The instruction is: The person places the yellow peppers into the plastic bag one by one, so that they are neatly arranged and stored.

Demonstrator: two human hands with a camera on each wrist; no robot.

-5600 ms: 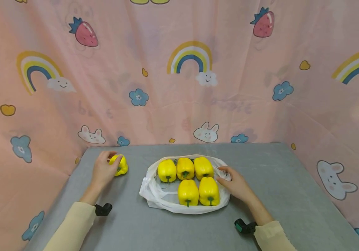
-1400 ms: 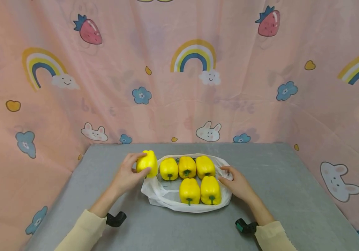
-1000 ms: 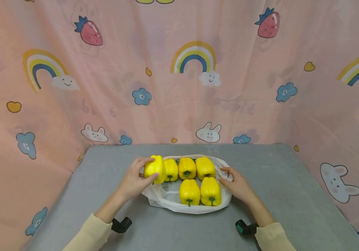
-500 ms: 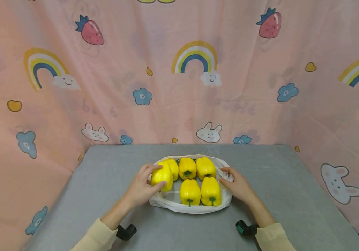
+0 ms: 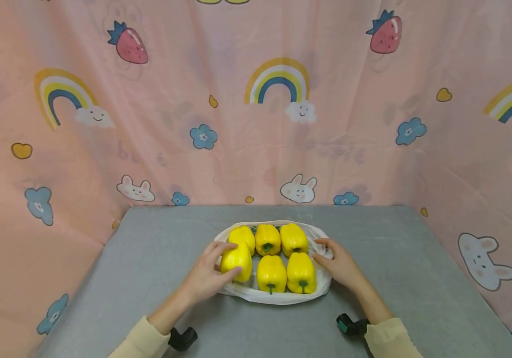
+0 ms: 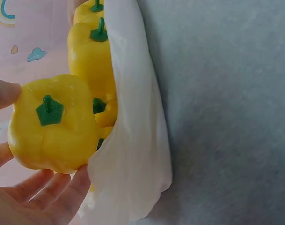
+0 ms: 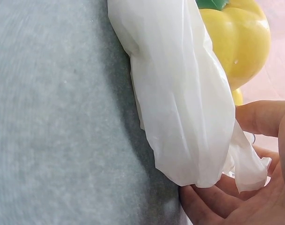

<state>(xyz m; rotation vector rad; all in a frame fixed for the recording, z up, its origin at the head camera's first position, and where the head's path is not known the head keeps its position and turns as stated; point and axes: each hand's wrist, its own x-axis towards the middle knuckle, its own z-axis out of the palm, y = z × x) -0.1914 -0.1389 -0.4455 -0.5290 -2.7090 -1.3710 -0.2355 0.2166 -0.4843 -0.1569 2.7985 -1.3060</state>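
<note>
My left hand [image 5: 206, 273] grips a yellow bell pepper [image 5: 236, 262] with a green stem at the front left of a white plastic bag [image 5: 278, 298]. In the left wrist view the thumb and fingers span the pepper [image 6: 53, 124], and its stem end faces the camera. Several more yellow bell peppers [image 5: 271, 273] sit inside the bag in two rows. The held one partly covers the back-left pepper [image 5: 243, 237]. At the bag's right end, my right hand [image 5: 341, 263] holds the rim, the plastic [image 7: 189, 117] lying between thumb and fingers.
The bag rests on a grey table [image 5: 417, 278]. Behind and beside it hangs a pink curtain [image 5: 256, 159] printed with rainbows, rabbits and flowers. A black wrist device [image 5: 352, 324] is strapped to each arm.
My left hand picked the bell pepper off the table at the left, then carried it right and toward the front, over the bag's front-left part. The right hand has stayed at the bag's rim.
</note>
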